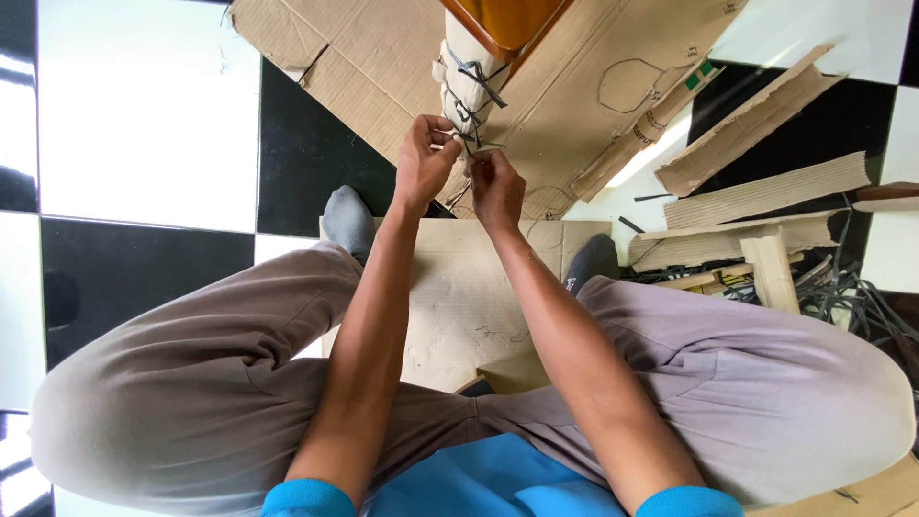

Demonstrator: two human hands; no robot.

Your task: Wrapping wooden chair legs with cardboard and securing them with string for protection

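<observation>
I look down on a floor [144, 124] of large black and white tiles, glossy enough to catch the light, with flattened cardboard sheets [574, 86] spread over the far part of it and another cardboard piece [459, 297] lying between my knees. My left hand [424, 158] and right hand [496, 187] are raised close together, both with fingers pinched shut on the ends of a dark strap [471, 144] that winds around a pale wrapped leg [469, 81] of a piece of brown wooden furniture [503, 19]. The strap crosses the wrapping in several turns, just above my fingertips. I sit on the floor with legs apart in grey trousers, grey-socked feet [349, 220] resting at the edge of the cardboard. To the right lie torn corrugated strips [766, 196], a cardboard tube [637, 139] and a tangle of dark strapping [852, 302].
</observation>
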